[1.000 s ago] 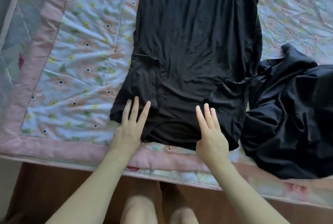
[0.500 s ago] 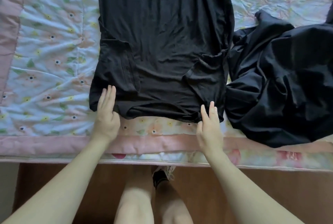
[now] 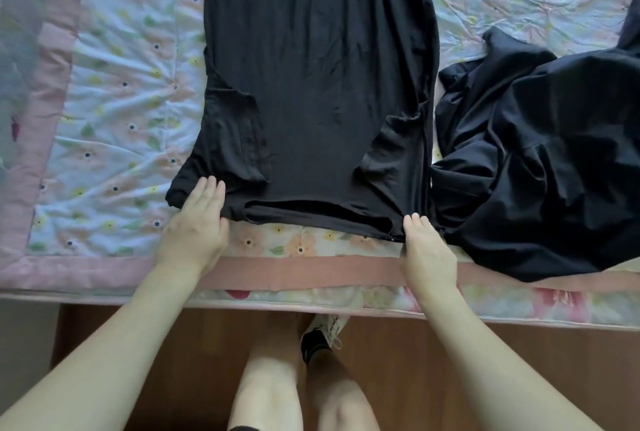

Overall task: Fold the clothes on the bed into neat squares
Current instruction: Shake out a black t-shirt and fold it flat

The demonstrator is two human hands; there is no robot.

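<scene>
Left hand (image 3: 195, 222) lies flat, fingers straight and together, pressing the near left corner of the black shirt (image 3: 311, 84). Right hand (image 3: 427, 252) rests at the shirt's near right corner, fingertips touching the hem; whether they pinch the fabric cannot be told. The shirt lies spread lengthwise on the floral quilt (image 3: 121, 101), sleeves folded inward, neckline toward the bed's near edge. A second dark garment (image 3: 536, 171) lies crumpled just beside it on the right, touching its edge.
</scene>
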